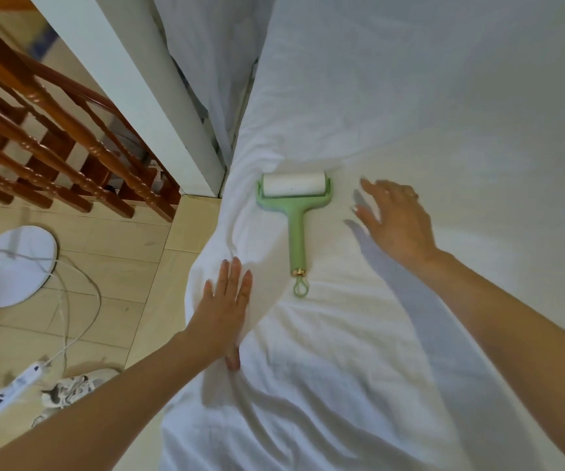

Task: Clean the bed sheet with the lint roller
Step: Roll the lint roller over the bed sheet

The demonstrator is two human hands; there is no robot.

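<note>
A green lint roller [297, 226] with a white roll lies flat on the white bed sheet [359, 351], its handle pointing toward me. My left hand [225, 309] rests flat on the wrinkled sheet near the bed's left edge, fingers straight, a hand's width left of the handle's end. My right hand [396, 219] hovers over the sheet to the right of the roller, fingers spread, apart from it and holding nothing.
A white pillow [410, 79] lies beyond the roller. Left of the bed are a white post [131, 83], a wooden stair railing [53, 130], tiled floor with a round fan base [12, 266], cables, a power strip [12, 385] and a shoe [73, 385].
</note>
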